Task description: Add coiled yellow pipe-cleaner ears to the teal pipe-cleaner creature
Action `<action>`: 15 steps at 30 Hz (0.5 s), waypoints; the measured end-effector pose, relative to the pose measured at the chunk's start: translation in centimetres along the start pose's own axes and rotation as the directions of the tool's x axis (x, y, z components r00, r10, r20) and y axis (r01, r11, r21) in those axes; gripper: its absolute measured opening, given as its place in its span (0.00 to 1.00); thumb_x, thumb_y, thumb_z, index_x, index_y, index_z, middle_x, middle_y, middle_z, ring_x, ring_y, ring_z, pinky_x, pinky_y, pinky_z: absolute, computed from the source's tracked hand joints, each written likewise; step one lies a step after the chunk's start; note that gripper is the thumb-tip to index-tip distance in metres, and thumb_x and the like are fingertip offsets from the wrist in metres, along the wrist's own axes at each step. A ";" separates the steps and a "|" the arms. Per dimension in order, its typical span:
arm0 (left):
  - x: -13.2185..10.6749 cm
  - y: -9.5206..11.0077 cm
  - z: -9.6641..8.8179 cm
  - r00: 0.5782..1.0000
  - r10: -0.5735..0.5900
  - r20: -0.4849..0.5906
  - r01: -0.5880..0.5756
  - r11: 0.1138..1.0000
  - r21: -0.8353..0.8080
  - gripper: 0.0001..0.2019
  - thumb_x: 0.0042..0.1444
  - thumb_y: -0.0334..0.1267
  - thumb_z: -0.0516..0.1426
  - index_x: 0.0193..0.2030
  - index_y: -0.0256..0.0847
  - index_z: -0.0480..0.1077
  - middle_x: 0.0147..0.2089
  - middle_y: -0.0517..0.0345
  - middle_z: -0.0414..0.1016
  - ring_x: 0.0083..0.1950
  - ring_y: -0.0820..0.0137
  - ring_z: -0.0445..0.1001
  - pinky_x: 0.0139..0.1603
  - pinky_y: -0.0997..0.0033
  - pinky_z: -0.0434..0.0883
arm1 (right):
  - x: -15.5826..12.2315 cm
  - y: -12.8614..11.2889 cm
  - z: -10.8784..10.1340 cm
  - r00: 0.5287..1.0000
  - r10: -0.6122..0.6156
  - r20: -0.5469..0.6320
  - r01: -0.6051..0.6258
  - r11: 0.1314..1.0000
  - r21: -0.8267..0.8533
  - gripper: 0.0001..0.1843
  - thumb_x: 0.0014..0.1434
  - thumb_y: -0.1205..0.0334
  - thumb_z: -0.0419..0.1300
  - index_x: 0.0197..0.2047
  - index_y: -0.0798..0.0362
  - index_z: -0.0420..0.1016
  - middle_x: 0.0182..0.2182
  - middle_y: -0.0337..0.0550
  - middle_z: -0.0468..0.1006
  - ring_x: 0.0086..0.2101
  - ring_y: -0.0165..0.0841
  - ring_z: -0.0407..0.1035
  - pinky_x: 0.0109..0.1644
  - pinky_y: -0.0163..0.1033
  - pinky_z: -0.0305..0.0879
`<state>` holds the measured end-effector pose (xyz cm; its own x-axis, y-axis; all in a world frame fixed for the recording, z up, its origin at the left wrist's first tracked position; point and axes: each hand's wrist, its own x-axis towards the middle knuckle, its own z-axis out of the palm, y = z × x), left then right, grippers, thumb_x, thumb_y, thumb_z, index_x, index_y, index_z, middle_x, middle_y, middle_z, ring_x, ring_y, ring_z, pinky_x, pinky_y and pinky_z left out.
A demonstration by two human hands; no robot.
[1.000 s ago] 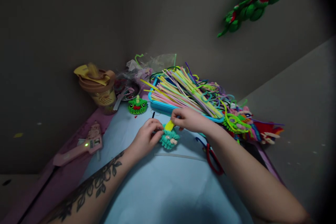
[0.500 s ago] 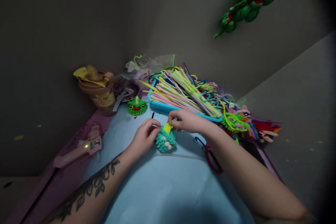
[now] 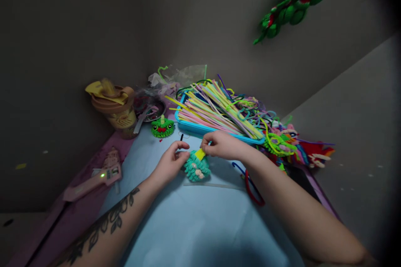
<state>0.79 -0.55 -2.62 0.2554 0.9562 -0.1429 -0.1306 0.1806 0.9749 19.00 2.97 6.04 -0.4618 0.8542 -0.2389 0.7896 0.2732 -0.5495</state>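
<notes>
A small teal pipe-cleaner figure [image 3: 196, 168] with a yellow horn [image 3: 200, 154] lies on the light blue mat [image 3: 194, 221]. My left hand [image 3: 169, 161] curls against the figure's left side, fingers pinched near its top. My right hand [image 3: 221, 144] pinches the yellow horn from the right. A finished green pipe-cleaner figure [image 3: 162, 127] with a red mouth sits farther back on the mat.
A blue tray [image 3: 191, 126] heaped with coloured pipe cleaners stands behind my hands, with loose bent ones [image 3: 282, 144] to its right. A pink glue gun [image 3: 94, 178], light on, lies at the left. A tan cup [image 3: 115, 108] stands back left. Red-handled scissors [image 3: 250, 185] rest under my right forearm.
The teal figure has shifted slightly left and turned, its face now more toward me. Both hands stayed on it, and the left fingers have drawn in at its top.
</notes>
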 end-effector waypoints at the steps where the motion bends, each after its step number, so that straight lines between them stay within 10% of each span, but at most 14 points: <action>1: 0.0 0.1 -0.1 1.000 -0.025 0.000 0.025 0.999 -0.031 0.17 0.49 0.43 0.60 0.43 0.40 0.65 0.34 0.61 0.70 0.26 0.77 0.66 0.25 0.78 0.63 | 0.0 0.1 0.1 1.000 -0.004 -0.002 0.004 1.000 -0.001 0.06 0.48 0.69 0.55 0.28 0.56 0.74 0.24 0.38 0.74 0.25 0.28 0.64 0.27 0.30 0.54; 15: -0.5 1.0 -0.4 0.904 -0.356 0.236 0.415 0.861 -0.293 0.23 0.52 0.31 0.59 0.54 0.37 0.60 0.37 0.54 0.72 0.27 0.75 0.72 0.25 0.76 0.70 | -2.2 -1.7 1.4 0.992 -0.115 -0.053 0.111 0.991 -0.079 0.06 0.52 0.72 0.54 0.27 0.57 0.70 0.26 0.40 0.72 0.27 0.28 0.63 0.31 0.31 0.54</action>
<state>0.16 -0.74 -1.65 0.5039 0.7459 -0.4356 -0.2871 0.6203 0.7300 18.15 0.01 6.41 -0.5276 0.8393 -0.1312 0.7631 0.4005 -0.5072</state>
